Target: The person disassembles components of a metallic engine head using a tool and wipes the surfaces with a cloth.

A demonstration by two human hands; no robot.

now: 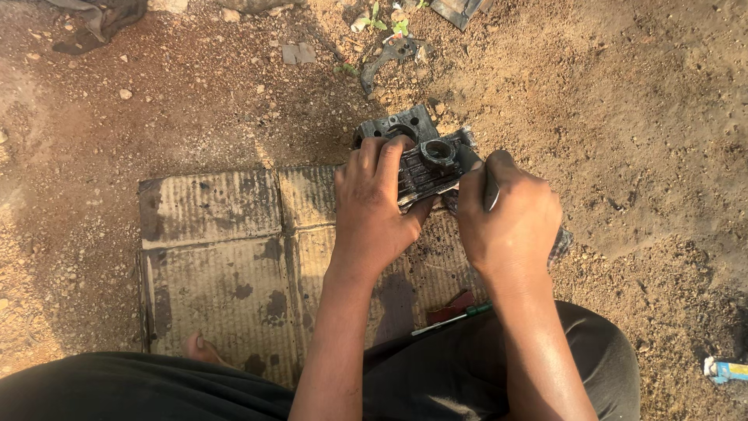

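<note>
A grimy black engine part (427, 165), a finned metal casting with a round bore on top, is held above the far edge of a stained sheet of flattened cardboard (218, 257) laid on bare sandy ground (639, 117). The left hand (374, 206) is wrapped around the casting's near side, fingers curled over its top and thumb pressed beneath. The right hand (510, 210) is closed around a slim metal tool (491, 191), whose tip is set against the casting's right edge; a scrap of checked cloth (561, 243) shows just under that hand. A second dark casting (393, 126) with a large round opening lies on the ground directly behind the held part, seemingly touching it. A green-handled screwdriver (452, 318) is seen lying on the cardboard near the person's dark-clothed knee (592, 351), beside a small reddish piece (453, 306). Farther off, a bent black bracket (386, 61) rests in the dirt, and a small white and blue tube (725, 369) lies at the right margin.
</note>
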